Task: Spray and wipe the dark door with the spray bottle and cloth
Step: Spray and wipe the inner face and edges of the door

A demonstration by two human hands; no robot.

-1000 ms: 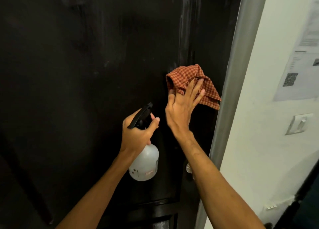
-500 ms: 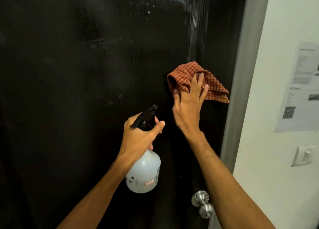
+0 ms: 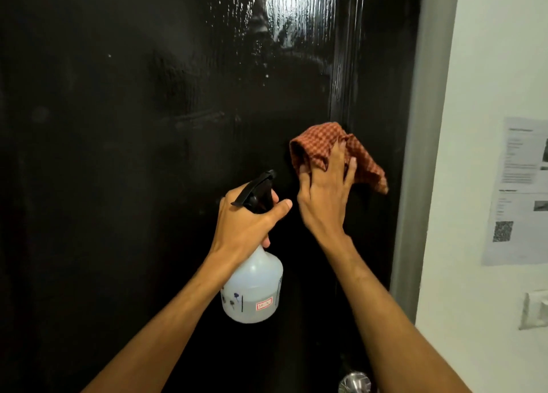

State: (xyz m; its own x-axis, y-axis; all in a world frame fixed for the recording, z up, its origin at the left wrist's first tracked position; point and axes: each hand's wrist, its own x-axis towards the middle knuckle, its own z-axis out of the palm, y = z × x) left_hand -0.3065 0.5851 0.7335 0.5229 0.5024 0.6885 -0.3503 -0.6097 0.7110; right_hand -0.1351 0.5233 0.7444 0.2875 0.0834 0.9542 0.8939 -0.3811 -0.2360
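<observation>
From my head camera I see one dark door (image 3: 148, 155) right in front of me, filling most of the view. My right hand (image 3: 323, 197) is flat-ish against it, on the right side of the door. Its fingers are spread and bent, and they bunch up one red checked cloth (image 3: 320, 143) and press it on the door. The cloth sticks out above my fingers and to the right of them.

My left hand (image 3: 246, 223) is just left of my right hand and a bit lower. It is wrapped tight round the neck of one spray bottle (image 3: 252, 292). My thumb sits beside the black top. The bottle stands straight up and down, and its spout points up and to the right, at the door. It is close to the door, but I cannot tell if it touches.

The main thing is the wet shiny patch (image 3: 284, 22). It is far up the door, above the cloth and a little to the left. Its drips run up and down. My right hand is the closer one to it, so I think the cloth has to go up next.

To count: one door, one bottle, one cloth and two hands. One round knob (image 3: 354, 382) peeks in at the bottom. A grey frame (image 3: 415, 155) and a white wall (image 3: 489, 66) are on the right.
</observation>
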